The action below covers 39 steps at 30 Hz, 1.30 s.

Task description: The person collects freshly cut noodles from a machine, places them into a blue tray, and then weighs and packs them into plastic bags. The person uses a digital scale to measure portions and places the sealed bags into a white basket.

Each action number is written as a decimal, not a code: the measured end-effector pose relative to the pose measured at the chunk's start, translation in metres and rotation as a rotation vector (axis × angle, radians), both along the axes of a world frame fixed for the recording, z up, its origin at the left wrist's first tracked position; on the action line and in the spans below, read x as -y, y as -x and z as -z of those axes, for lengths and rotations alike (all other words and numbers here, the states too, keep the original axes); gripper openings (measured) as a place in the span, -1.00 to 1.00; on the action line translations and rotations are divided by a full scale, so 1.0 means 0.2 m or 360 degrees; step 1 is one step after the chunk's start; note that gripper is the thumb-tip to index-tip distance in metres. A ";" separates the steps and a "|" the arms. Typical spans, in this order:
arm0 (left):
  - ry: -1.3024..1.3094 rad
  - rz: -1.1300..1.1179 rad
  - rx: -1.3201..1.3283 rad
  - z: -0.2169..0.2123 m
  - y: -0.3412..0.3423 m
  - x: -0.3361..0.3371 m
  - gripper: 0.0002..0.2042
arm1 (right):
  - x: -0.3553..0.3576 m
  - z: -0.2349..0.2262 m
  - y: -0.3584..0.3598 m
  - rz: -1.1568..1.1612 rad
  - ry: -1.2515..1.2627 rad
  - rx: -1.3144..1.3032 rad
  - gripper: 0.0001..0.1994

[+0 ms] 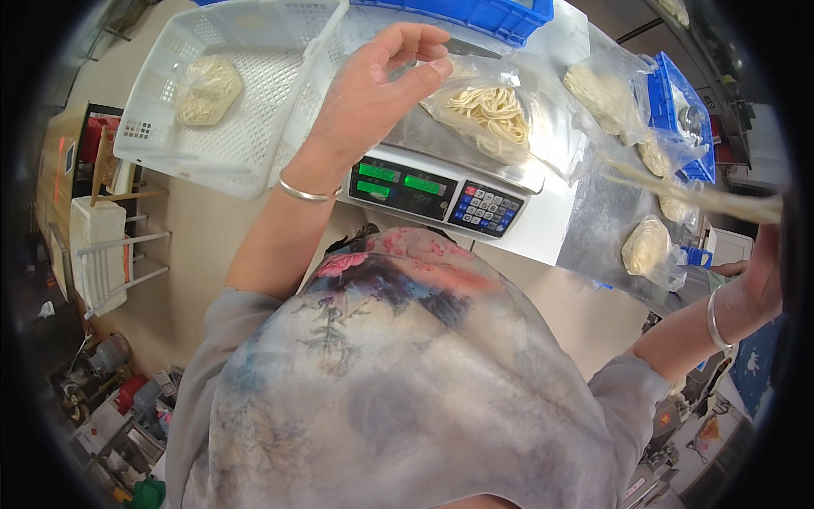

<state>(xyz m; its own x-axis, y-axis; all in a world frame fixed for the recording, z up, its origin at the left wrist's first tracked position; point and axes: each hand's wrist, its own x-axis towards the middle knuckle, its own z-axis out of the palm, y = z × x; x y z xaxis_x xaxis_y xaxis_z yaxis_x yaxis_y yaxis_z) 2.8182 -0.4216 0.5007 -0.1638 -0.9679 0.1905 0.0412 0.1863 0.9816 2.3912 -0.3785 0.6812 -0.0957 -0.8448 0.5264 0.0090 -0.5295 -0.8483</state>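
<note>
My left hand (377,89) hovers over the left side of a weighing scale (398,188), fingers loosely curled and thumb apart from them, with nothing plainly in it. Beside its thumb, a clear plastic bag (462,127) lies on the scale's metal pan. Pale noodles (496,114) are heaped in that bag. At the far right rim, my right hand (766,267) is closed on a bundle of noodles (678,188), smeared by motion. The bundle stretches leftward from the hand, above the metal tabletop. Part of the right hand is cut off by the picture's dark edge.
A white perforated basket (275,161) at the left holds one bag of noodles (208,89). Several bagged noodles (647,246) lie on the metal tabletop (598,229) at the right. Blue crates (666,93) stand beyond. A white stool-like frame (127,250) is at the far left.
</note>
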 end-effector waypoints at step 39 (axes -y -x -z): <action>-0.0395 0.0644 0.0437 0.14 0.06 0.36 -0.69 | 0.43 0.88 -0.64 -0.0519 -0.0877 -0.0620 -0.66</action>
